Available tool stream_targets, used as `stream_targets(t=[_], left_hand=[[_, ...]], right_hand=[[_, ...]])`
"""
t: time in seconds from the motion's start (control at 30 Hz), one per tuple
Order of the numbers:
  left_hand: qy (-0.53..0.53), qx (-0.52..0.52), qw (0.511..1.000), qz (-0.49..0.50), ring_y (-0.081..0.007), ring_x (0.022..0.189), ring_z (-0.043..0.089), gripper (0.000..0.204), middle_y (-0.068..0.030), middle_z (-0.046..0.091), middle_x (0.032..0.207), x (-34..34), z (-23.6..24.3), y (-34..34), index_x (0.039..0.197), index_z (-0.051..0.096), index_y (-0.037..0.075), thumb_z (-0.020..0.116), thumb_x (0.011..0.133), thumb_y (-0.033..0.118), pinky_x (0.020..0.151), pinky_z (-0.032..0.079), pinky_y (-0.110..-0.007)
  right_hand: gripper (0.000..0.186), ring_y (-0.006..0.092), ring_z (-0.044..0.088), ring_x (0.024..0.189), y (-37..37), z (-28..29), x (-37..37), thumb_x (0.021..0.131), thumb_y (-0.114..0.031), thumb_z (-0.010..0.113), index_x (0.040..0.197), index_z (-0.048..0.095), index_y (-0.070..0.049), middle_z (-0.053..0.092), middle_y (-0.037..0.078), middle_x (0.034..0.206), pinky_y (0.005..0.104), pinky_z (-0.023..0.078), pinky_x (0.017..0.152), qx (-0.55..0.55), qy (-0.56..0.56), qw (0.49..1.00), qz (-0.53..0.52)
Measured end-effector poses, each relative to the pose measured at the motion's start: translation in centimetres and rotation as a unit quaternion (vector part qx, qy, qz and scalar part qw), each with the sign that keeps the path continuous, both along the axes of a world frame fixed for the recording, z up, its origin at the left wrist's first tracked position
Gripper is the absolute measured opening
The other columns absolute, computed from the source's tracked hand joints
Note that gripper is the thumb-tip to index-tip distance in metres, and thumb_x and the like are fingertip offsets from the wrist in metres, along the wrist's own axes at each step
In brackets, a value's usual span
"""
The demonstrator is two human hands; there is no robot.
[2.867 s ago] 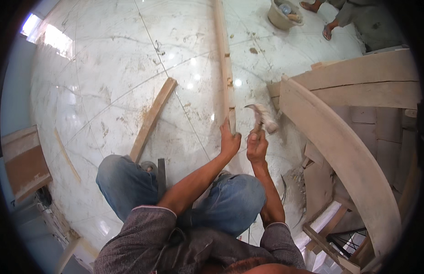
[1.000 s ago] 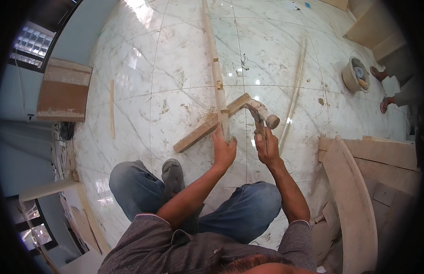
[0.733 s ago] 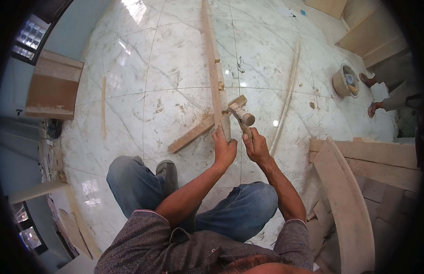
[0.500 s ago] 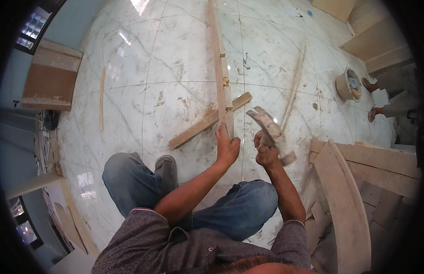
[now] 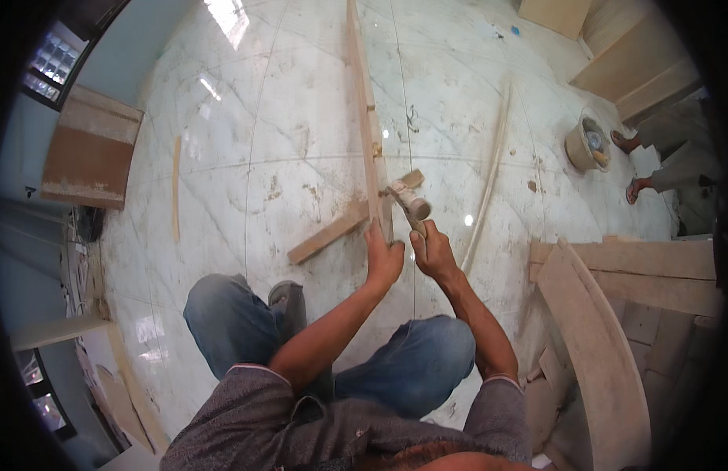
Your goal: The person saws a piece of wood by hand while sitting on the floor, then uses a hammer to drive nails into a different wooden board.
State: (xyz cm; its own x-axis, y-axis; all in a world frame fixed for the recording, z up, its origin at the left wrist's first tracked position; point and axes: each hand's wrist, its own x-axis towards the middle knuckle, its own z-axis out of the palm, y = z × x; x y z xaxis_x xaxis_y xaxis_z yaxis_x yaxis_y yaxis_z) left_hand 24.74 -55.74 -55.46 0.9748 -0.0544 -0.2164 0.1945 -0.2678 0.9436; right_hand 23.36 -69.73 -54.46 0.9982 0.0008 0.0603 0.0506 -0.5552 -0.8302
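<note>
A long wooden plank [image 5: 358, 67] runs away from me, with notches cut along its right edge. My left hand [image 5: 384, 255] is closed around its near end. A short wooden batten [image 5: 333, 231] lies crosswise on the floor under the plank. My right hand [image 5: 434, 250] is wrapped round the handle of a hammer [image 5: 412, 202]. The hammer's head is at the plank's right edge, just beyond my left hand. Whether it touches the plank, I cannot tell.
A thin wooden strip [image 5: 176, 188] lies on the tiled floor to the left, and a longer strip [image 5: 489, 182] to the right. Curved boards [image 5: 587, 337] stand close at my right. Beyond them are a bucket [image 5: 581, 149] and another person's feet [image 5: 633, 191].
The hammer has swung left and turned in my right hand, so its head is now at the plank's edge. My left hand keeps its hold on the plank.
</note>
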Motion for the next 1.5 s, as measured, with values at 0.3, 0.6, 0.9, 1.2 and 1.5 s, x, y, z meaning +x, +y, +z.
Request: stream_targets(t=[0.3,0.6,0.9,1.2,1.5], left_hand=[[-0.017,-0.019,1.0,0.013,-0.0448,0.126,0.035,0.072,-0.0297,0.035,0.131,-0.2,-0.9,-0.4,0.143,0.028,-0.007,0.057,0.077,0.002,0.11,0.029,-0.044],[0.037,-0.066,0.997,0.03,-0.044,0.126,0.036,0.07,-0.0291,0.039,0.131,0.2,-1.4,-0.6,0.142,0.03,-0.006,0.055,0.077,0.001,0.109,0.029,-0.044],[0.045,-0.057,0.997,0.037,-0.0431,0.124,0.037,0.067,-0.0293,0.037,0.132,0.4,-1.6,-0.6,0.141,0.031,-0.005,0.054,0.078,0.003,0.108,0.03,-0.043],[0.197,-0.291,0.934,0.07,-0.0166,0.065,0.06,0.036,-0.0049,0.059,0.086,0.6,1.4,2.1,0.12,0.052,0.004,0.064,0.091,0.022,0.052,0.051,-0.028],[0.336,-0.457,0.809,0.153,-0.0156,0.079,0.062,0.032,-0.0031,0.063,0.095,-0.6,-13.2,3.5,0.112,0.058,0.011,0.07,0.09,0.032,0.065,0.052,-0.032]], right_hand=[[0.02,0.0446,0.061,0.072,-0.4,-1.4,0.5,0.094,-0.02,0.054,0.097,0.058,0.0,0.06,0.021,0.072,0.0473,0.049,0.063,-0.043,0.011,0.999,0.01],[0.035,0.036,0.058,0.058,0.1,-1.4,1.3,0.097,-0.033,0.053,0.093,0.058,0.002,0.059,0.02,0.068,0.039,0.047,0.055,-0.049,-0.173,0.984,0.008],[0.032,0.0446,0.059,0.071,0.0,-1.8,1.3,0.097,-0.031,0.054,0.102,0.054,0.001,0.06,0.024,0.082,0.0443,0.048,0.061,0.029,-0.049,0.998,0.017],[0.043,0.0091,0.046,0.05,-0.2,3.9,0.3,0.098,-0.044,0.051,0.108,0.044,-0.002,0.049,0.002,0.066,0.025,0.04,0.045,0.383,-0.032,0.922,-0.051],[0.038,0.0261,0.063,0.065,2.7,0.8,1.5,0.101,-0.034,0.047,0.117,0.05,0.0,0.062,0.014,0.075,0.0377,0.049,0.059,0.119,0.15,0.981,0.017]])
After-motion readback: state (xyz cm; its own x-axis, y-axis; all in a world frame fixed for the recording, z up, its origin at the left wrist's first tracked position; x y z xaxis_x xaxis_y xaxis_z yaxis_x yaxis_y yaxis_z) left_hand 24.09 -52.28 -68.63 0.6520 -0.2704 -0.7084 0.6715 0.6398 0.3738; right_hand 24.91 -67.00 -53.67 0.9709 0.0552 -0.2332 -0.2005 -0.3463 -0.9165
